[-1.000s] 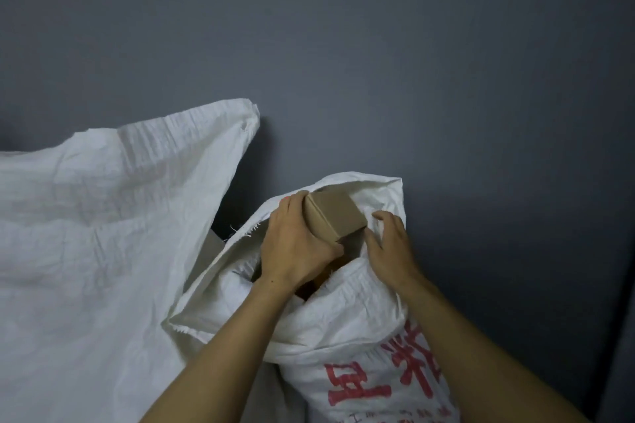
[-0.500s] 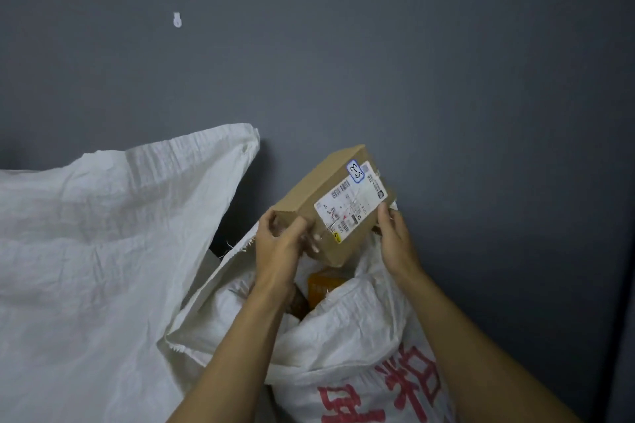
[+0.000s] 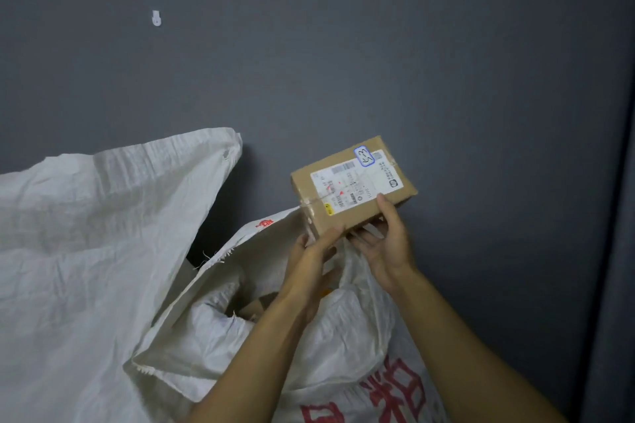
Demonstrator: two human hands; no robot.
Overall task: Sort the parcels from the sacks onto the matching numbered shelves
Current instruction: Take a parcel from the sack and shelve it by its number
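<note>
Above the open sack (image 3: 347, 340), the parcel (image 3: 354, 182) lies label-up, long axis rising rightward, with the left hand (image 3: 314, 256) and right hand (image 3: 388, 244) both clamped on its near edge.

Right of centre, the left hand (image 3: 311, 263) and right hand (image 3: 386, 244) hold a labelled cardboard parcel (image 3: 354, 187) above an open white sack (image 3: 275, 336) against a grey wall (image 3: 378, 45).

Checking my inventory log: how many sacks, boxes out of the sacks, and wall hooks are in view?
Sacks: 2, left sack and open sack
Boxes out: 1, the box
Hooks: 1, the hook
Total: 4
</note>
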